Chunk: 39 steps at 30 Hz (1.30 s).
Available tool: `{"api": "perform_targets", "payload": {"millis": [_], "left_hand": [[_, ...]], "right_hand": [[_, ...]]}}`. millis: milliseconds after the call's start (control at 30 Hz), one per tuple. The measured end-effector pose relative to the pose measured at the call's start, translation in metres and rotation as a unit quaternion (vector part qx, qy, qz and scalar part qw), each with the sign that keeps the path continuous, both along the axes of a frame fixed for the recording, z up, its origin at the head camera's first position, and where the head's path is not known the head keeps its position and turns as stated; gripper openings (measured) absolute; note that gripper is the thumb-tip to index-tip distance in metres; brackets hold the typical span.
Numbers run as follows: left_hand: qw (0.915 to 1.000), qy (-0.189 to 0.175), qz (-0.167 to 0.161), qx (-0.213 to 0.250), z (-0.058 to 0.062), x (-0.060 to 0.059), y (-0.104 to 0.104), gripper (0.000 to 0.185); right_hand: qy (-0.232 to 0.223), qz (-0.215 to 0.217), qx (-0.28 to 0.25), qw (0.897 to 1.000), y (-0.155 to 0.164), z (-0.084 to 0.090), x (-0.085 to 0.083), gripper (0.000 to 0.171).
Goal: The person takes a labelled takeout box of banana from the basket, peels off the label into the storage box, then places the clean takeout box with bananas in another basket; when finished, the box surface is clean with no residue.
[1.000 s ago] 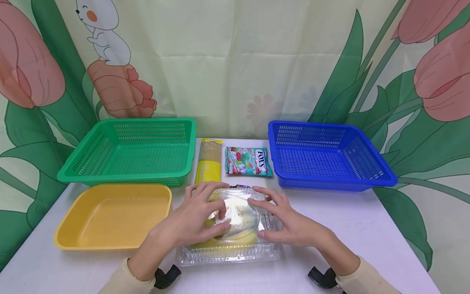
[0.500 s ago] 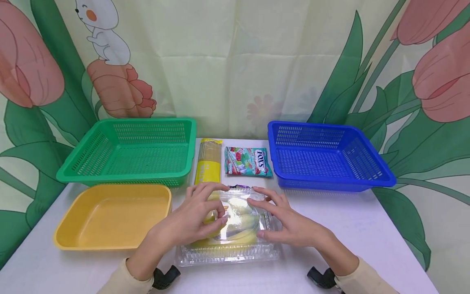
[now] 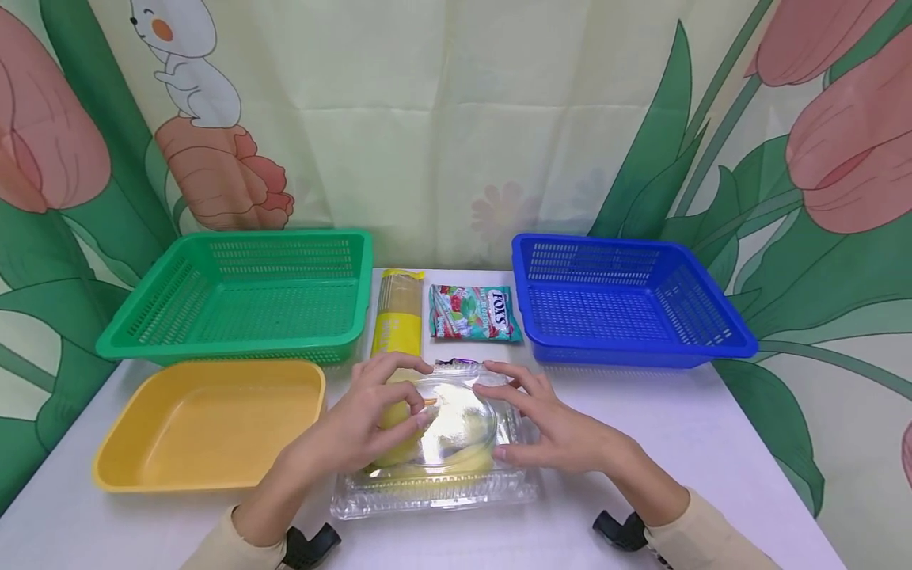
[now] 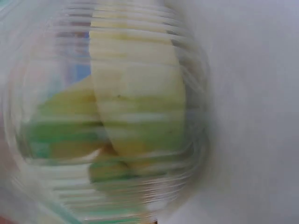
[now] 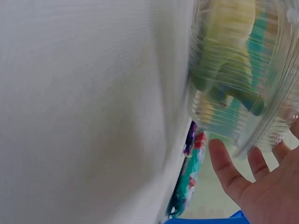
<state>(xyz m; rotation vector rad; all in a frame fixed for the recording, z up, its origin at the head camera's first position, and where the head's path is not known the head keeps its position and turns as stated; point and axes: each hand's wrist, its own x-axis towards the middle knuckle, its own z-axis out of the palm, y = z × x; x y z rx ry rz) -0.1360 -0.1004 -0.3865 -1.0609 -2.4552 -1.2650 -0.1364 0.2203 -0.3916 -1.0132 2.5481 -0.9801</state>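
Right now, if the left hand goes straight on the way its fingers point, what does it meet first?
Probably the right hand: the left hand points across the clear container toward it. Depth is unclear.

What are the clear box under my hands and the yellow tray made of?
The clear box looks like thin, glossy, ribbed transparent plastic: yellow contents show through and it glints. The yellow tray looks like rigid, opaque, moulded plastic, smooth with a soft sheen.
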Motion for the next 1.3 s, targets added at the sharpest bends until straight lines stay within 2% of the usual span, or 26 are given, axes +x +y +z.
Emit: {"api": "perform_targets", "payload": {"millis": [67,133,233,333,533,700,833,900,1033,1300], "left_hand": [[0.998,-0.026,0.001,0.057,0.002,0.001,-0.005,0.021],[0.9918,-0.052,0.008,0.116,0.006,0.002,-0.011,0.022],[0.9831,-0.059,0.024,0.171,0.015,0.005,-0.018,0.02],[0.9839,-0.039,0.053,0.166,0.022,0.007,-0.026,0.018],[0.9858,0.005,0.112,0.125,0.03,0.01,-0.045,0.022],[0.9804,0.045,0.137,0.134,0.033,0.011,-0.068,0.014],[0.9762,0.061,0.149,0.146,0.033,0.011,-0.084,0.012],[0.9743,0.065,0.159,0.146,0.032,0.011,-0.091,0.016],[0.9696,0.061,0.199,0.129,0.029,0.014,-0.104,0.012],[0.9626,0.031,0.257,0.081,0.019,0.021,-0.129,0.009]], "right_hand": [[0.002,-0.001,-0.001,1.0,0.0,-0.001,0.001,0.072],[0.003,-0.002,-0.001,1.0,0.0,-0.001,0.001,0.072],[0.002,-0.006,-0.003,1.0,0.0,-0.002,0.001,0.073],[0.0,-0.006,-0.007,1.0,0.0,-0.004,0.001,0.072],[-0.001,-0.006,-0.011,1.0,0.0,-0.004,0.002,0.072],[0.005,0.0,-0.014,1.0,0.0,-0.004,0.002,0.072],[0.005,0.0,-0.018,1.0,0.0,-0.005,0.002,0.071],[0.005,0.0,-0.02,1.0,0.0,-0.005,0.002,0.071],[0.006,-0.001,-0.021,1.0,0.0,-0.005,0.002,0.071],[-0.004,-0.005,-0.023,1.0,-0.001,-0.005,0.002,0.072]]}}
